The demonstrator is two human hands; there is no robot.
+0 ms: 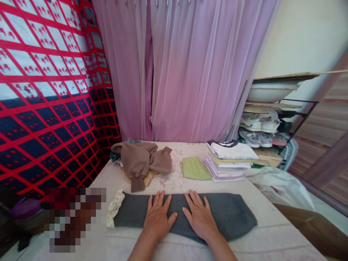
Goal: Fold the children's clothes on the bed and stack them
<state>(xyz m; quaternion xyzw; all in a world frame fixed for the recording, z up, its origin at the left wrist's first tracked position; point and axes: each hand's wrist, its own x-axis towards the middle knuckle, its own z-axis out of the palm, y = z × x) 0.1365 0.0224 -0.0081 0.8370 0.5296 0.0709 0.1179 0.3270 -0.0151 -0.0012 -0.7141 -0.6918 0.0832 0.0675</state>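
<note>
A pair of dark grey pants (228, 214), folded lengthwise, lies flat across the front of the bed, its gathered cream waistband (115, 209) at the left end. My left hand (159, 214) rests palm down on the left half of the pants, fingers spread. To its right, my right hand (199, 214) presses flat near the middle of the same garment, fingers also apart. Neither hand grasps anything. Just beyond are a folded light green garment (195, 168) and a neat stack of folded clothes (230, 161), with a white, dark-collared shirt on top.
A loose heap with a brown garment (144, 159) lies at the back left of the bed (174, 145). Behind hangs a purple curtain (190, 72). On the right stand a shoe rack (296, 119) and a plastic bag (282, 185). A blurred patch covers the lower left.
</note>
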